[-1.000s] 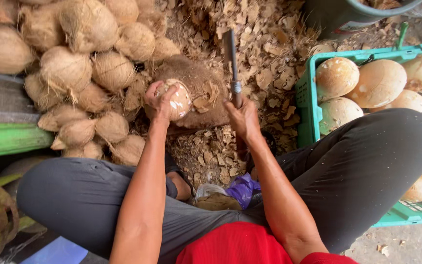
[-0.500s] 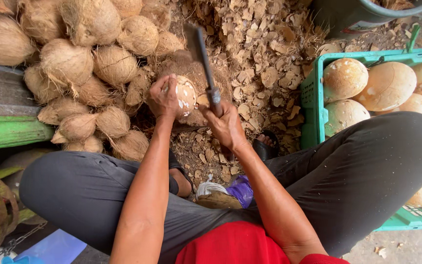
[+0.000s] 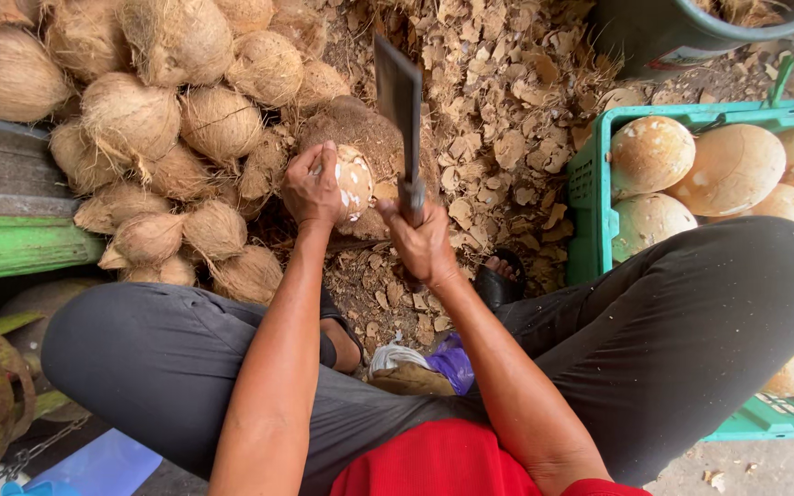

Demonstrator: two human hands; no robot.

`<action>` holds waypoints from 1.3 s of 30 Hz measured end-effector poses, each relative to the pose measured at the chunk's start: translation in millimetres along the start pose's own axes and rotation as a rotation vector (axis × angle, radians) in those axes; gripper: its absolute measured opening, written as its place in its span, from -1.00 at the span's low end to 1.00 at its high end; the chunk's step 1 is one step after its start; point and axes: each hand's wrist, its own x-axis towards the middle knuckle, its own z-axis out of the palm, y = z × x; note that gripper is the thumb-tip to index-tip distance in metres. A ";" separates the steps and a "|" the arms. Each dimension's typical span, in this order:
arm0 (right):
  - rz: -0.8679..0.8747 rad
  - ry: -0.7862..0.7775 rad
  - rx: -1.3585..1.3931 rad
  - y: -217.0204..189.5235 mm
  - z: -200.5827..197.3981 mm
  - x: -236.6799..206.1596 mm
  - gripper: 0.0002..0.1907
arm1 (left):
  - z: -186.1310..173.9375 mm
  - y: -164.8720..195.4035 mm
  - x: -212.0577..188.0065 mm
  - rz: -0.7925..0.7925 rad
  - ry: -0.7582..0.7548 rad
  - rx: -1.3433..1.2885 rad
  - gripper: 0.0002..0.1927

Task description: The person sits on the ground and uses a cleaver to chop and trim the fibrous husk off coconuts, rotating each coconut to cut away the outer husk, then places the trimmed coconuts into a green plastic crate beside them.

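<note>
My left hand (image 3: pixel 312 186) grips a partly peeled coconut (image 3: pixel 353 180), brown with white flesh showing, resting on a brown fibrous block (image 3: pixel 360 133). My right hand (image 3: pixel 423 241) holds the handle of a broad dark cleaver (image 3: pixel 399 96), its blade raised upright just right of the coconut. Both forearms reach out over my black-trousered knees.
A heap of husked brown coconuts (image 3: pixel 149 119) lies at the left by a green ledge (image 3: pixel 11 248). A green crate (image 3: pixel 599 184) at the right holds peeled pale coconuts (image 3: pixel 732 170). Shell chips (image 3: pixel 507 110) cover the ground ahead. A dark tub (image 3: pixel 682 32) stands at top right.
The cleaver swung left and down toward the coconut half a second ago, and now stands raised upright again beside it. The left hand keeps its hold on the coconut.
</note>
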 end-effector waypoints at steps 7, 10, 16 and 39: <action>0.384 -0.140 -0.232 -4.6 -1.8 -5.9 -0.62 | -1.2 0.4 -5.7 0.114 0.024 -0.044 -0.54; 0.218 -0.063 -0.095 -2.3 -1.1 -6.3 -0.64 | -1.5 -1.8 -6.3 0.099 -0.005 -0.002 -0.51; 0.557 -0.182 -0.197 0.3 5.6 -2.5 -0.62 | 1.6 -4.4 -2.0 0.117 0.055 0.053 -0.58; 0.323 -0.120 -0.189 -37.4 -8.9 -4.3 -0.61 | -1.0 -12.2 -2.9 0.075 -0.032 0.020 -0.54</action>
